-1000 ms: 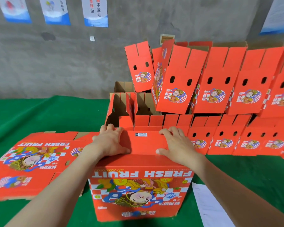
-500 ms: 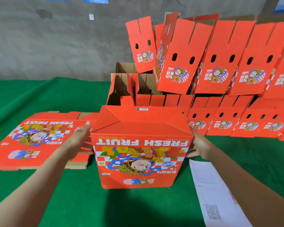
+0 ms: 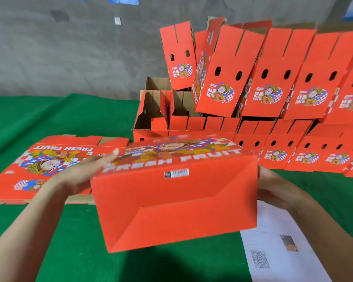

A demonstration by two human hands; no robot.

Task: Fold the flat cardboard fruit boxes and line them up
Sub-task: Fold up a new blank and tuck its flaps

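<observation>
Box [image 3: 171, 204] is held between both hands above the bench [image 3: 49, 119], bottom tipped toward the holder, probably so it can be flipped upright for the row [image 3: 293, 155]. Left hand [image 3: 80, 176] fingers [image 3: 104, 159] are laid straight and together on its end. Right hand [image 3: 273, 190] fingers are hidden, so can't tell.

1. A single head-worn camera looks forward and down across the green table [image 3: 55, 117].
2. It sits close over the table's near edge; the box [image 3: 171, 202] above it fills the middle.
3. The grey wall [image 3: 69, 58] behind the table tops the view.
</observation>
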